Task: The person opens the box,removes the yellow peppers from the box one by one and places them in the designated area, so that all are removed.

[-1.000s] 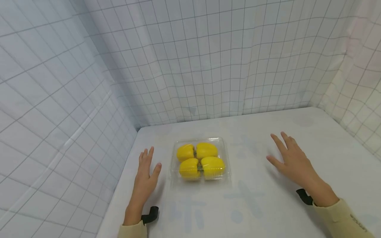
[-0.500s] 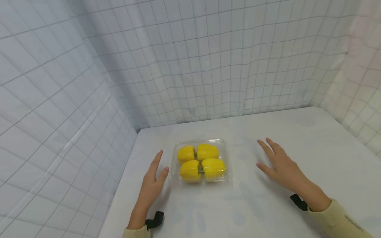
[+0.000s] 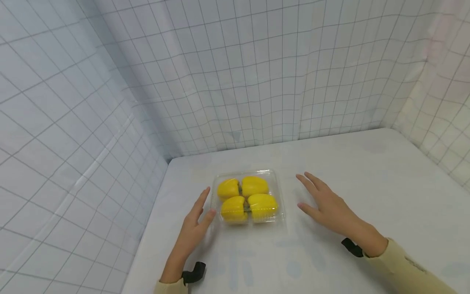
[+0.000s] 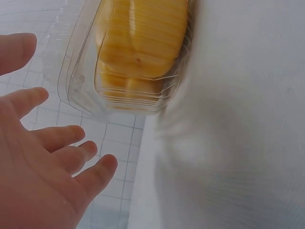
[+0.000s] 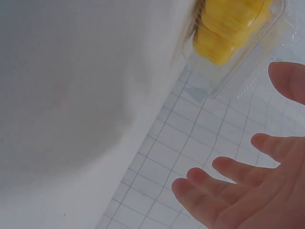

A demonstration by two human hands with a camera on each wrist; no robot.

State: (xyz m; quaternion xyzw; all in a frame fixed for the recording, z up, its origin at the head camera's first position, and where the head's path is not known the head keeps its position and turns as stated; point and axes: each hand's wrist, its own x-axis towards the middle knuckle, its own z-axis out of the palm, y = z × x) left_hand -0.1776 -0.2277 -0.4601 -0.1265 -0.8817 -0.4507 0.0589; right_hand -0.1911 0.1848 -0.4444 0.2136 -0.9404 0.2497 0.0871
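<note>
A clear plastic clamshell box (image 3: 280, 196) lies closed on the white table, with several yellow bell peppers (image 3: 255, 186) inside it in two rows. Close by its left side is my left hand (image 3: 192, 228), fingers spread; the head view does not settle whether it touches the box, but the left wrist view shows a gap between fingers and plastic (image 4: 78, 90). To the right of the box my right hand (image 3: 330, 208) hovers with spread fingers, apart from it. Neither hand holds anything. The right wrist view shows the box (image 5: 224, 86) beyond the thumb.
The white table (image 3: 349, 163) carries faint bluish marks near the front. Curtains with a grid pattern (image 3: 238, 90) hang behind it and along both sides. A black strap piece (image 3: 194, 272) sits at each wrist, beside the beige sleeves.
Both hands have moved inward toward the box: the left hand to the right, the right hand to the left. The box and peppers stay in place.
</note>
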